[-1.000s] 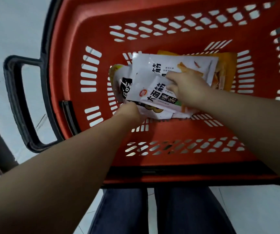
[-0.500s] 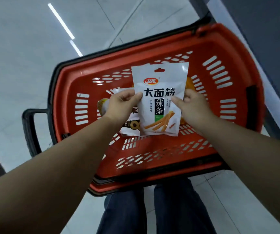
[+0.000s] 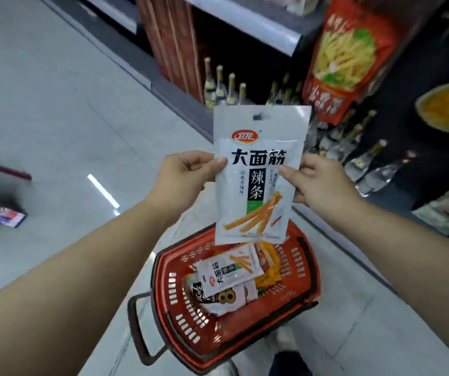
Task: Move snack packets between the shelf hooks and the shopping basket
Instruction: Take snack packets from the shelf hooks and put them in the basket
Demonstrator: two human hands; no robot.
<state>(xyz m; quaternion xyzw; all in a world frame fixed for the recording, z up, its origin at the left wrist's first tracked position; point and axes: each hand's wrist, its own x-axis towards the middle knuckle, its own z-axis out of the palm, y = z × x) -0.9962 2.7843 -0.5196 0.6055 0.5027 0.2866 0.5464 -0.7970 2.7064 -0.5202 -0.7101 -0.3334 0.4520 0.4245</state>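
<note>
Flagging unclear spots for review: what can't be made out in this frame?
- Head view: hooks; none plainly visible, shelf goods blurred.
- Packets in the basket: count unclear, they overlap.
- Fingers behind the held packet: hidden by it.
- Object on the floor at left: blurred.

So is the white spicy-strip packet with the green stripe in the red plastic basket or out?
Out: the white packet is held upright above the red basket, pinched by left hand and right hand.

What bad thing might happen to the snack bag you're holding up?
Both hands, left and right, only pinch the white packet by its side edges, so it might slip and fall, perhaps missing the red basket below. Its small hang hole may be fiddly to thread onto a hook.
</note>
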